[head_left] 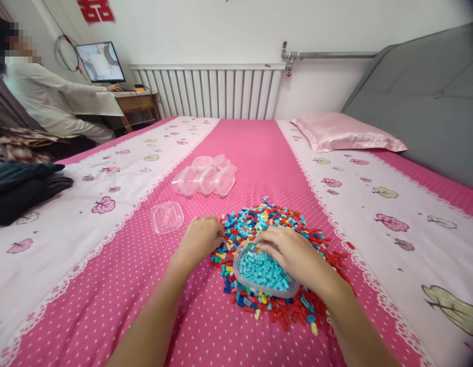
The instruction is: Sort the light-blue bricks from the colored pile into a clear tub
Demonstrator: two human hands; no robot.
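Both my forearms reach forward over the pink dotted bedspread, elbows low, wrists nearly level. My left hand lies knuckles up at the left edge of the pile of small bricks. Its fingers are curled down into the red, blue and yellow pieces, and I cannot tell whether they pinch one. My right hand is palm down, draped over the far right rim of the clear tub, with the fingers bent loosely toward its inside. Whether it holds anything is hidden under the palm. The tub sits on the near part of the pile, between my 2 hands, and is filled with light-blue bricks only. A clear lid lies flat just left of my left hand, apart from it. Farther up the bed a cluster of empty clear tubs rests together. A person in white sits at a desk at the far left.
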